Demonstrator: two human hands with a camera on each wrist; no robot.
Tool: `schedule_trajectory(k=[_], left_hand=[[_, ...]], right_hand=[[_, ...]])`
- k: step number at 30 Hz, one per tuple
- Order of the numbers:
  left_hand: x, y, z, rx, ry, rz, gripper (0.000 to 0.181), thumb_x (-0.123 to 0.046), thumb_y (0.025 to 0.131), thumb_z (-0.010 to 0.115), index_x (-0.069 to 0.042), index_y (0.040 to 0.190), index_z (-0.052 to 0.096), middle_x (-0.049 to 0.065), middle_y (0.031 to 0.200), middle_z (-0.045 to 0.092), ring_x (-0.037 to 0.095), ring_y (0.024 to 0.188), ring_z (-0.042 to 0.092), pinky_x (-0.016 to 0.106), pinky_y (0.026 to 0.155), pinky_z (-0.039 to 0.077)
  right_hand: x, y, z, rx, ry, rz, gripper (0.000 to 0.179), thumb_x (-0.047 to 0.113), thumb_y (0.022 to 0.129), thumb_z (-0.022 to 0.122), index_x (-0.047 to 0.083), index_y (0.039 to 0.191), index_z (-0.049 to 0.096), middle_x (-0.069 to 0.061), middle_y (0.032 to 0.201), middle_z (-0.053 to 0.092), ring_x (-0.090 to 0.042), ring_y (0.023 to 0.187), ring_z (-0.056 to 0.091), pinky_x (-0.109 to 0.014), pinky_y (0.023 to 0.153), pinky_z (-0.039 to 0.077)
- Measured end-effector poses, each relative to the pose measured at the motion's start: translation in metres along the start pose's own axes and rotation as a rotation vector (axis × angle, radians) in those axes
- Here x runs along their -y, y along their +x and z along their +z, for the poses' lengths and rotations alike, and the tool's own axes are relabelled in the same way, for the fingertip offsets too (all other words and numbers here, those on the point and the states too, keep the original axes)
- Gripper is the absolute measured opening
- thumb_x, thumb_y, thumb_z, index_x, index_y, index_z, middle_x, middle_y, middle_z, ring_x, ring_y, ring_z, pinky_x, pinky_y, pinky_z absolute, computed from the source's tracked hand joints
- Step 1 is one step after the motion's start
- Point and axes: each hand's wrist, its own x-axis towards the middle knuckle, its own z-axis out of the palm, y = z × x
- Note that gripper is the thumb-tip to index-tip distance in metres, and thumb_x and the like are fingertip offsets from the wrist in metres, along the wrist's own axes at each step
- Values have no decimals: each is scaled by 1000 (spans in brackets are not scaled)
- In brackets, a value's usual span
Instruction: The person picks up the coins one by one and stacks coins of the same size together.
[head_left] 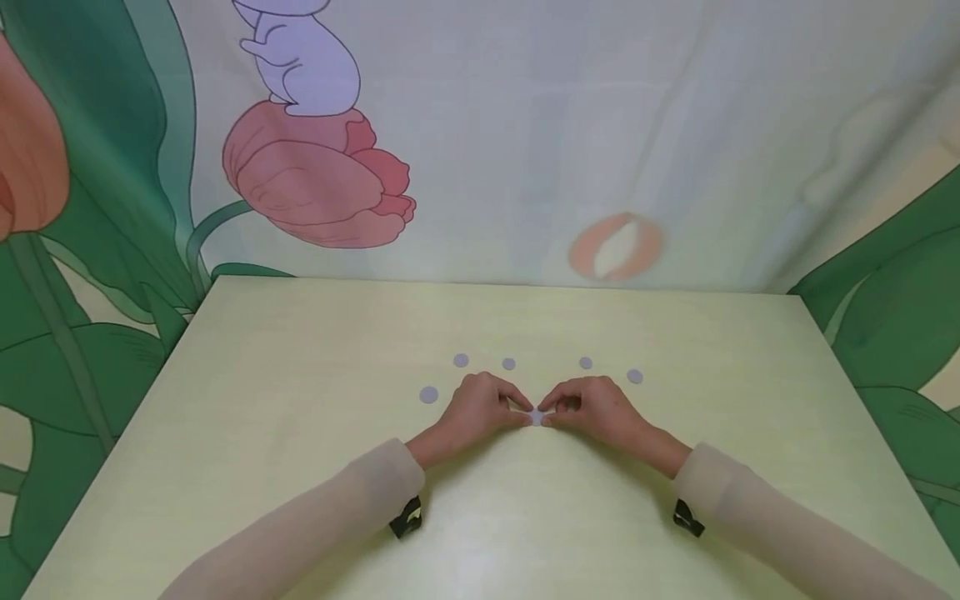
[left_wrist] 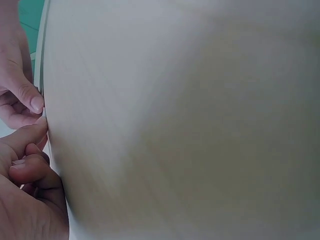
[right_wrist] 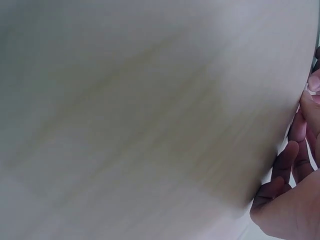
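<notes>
A small thin lilac-grey disc (head_left: 536, 417) is at the middle of the table, between the fingertips of both hands. From its left side my left hand (head_left: 480, 407) pinches it with thumb and index finger. My right hand (head_left: 600, 410) pinches the opposite side the same way. The fingertips of the two hands nearly meet and cover part of the disc. Both wrist views catch the left hand (left_wrist: 30, 170) and the right hand (right_wrist: 295, 185) low against the tabletop, and the disc is hardly visible there.
Several like discs lie flat in a loose arc beyond the hands, among them a left one (head_left: 428, 395), an upper one (head_left: 461, 360) and a right one (head_left: 635, 377). The pale table (head_left: 300, 358) ends at a printed curtain (head_left: 480, 167) behind it.
</notes>
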Motion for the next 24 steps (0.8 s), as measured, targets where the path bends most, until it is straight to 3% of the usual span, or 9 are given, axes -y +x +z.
schedule_trajectory(k=[9, 18, 24], left_hand=[[-3, 0, -3, 7, 1, 2, 8, -13, 84, 83, -12, 92, 82, -4, 58, 59, 6, 54, 47, 20, 53, 34], [-3, 2, -5, 17, 70, 33, 8, -13, 84, 84, -11, 91, 82, -5, 56, 58, 5, 53, 46, 19, 51, 33], [0, 2, -5, 20, 75, 34, 7, -13, 84, 84, -11, 91, 82, -6, 57, 58, 5, 54, 46, 19, 51, 33]], right_hand=[[4, 5, 0, 0, -17, -13, 11, 17, 84, 85, 21, 94, 82, 13, 80, 69, -7, 70, 56, -22, 63, 46], [7, 9, -2, 19, -71, -45, 12, 16, 83, 85, 19, 94, 82, 11, 88, 74, -5, 73, 59, -22, 67, 49], [9, 10, -3, 31, -69, -97, 12, 14, 83, 85, 16, 95, 82, 9, 89, 75, -5, 76, 59, -22, 69, 50]])
